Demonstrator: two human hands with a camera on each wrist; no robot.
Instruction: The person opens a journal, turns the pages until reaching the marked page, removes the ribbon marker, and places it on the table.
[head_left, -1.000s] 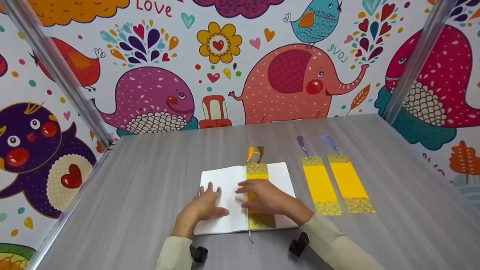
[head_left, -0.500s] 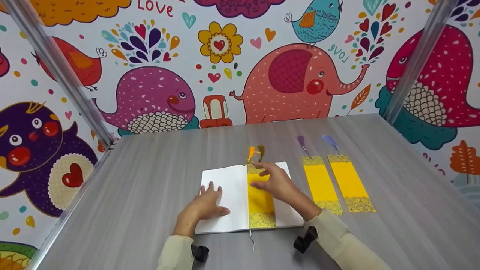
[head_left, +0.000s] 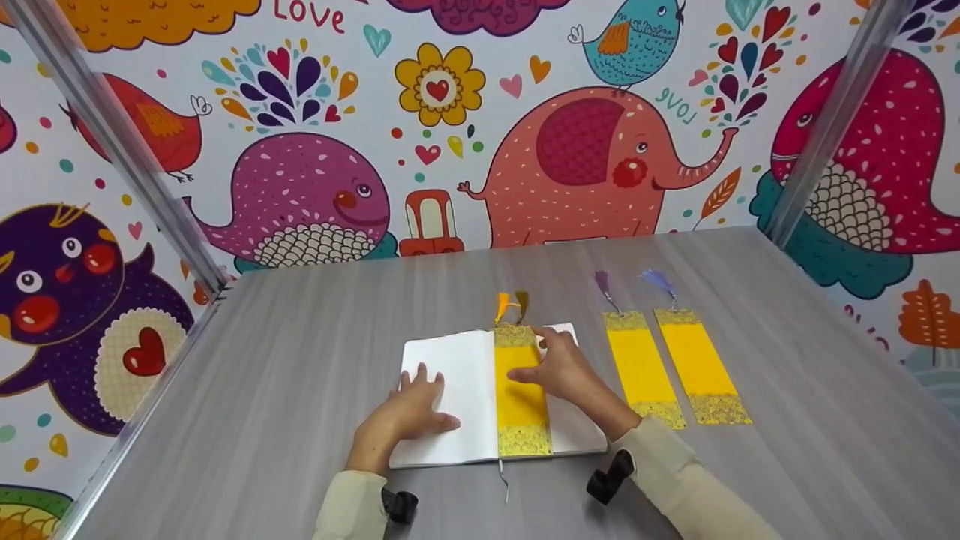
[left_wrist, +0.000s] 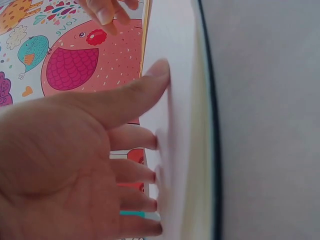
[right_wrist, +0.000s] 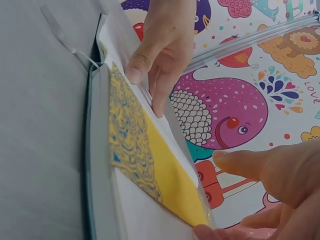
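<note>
An open notebook [head_left: 454,352] with blank white pages lies on the table. Along its right page, beside the fold, lies a yellow bookmark [head_left: 519,397] with patterned ends and orange and olive tassels [head_left: 502,306] past the top edge. My left hand [head_left: 409,412] rests on the left page with spread fingers; the left wrist view shows its fingertips [left_wrist: 154,177] on the paper. My right hand [head_left: 566,367] is at the bookmark's upper right edge. In the right wrist view its thumb [right_wrist: 240,162] stands raised, and a fingertip [right_wrist: 202,232] is right at the bookmark's edge.
Two more yellow bookmarks, one with a purple tassel [head_left: 602,283] and one with a blue tassel [head_left: 658,282], lie side by side right of the notebook. A thin ribbon [head_left: 505,480] hangs from the notebook's near edge. Cartoon-printed walls [head_left: 330,75] enclose the grey table [head_left: 300,360].
My right hand has moved from across the bookmark's middle up to its top, then right to its edge, uncovering the yellow face. My left hand stays in place.
</note>
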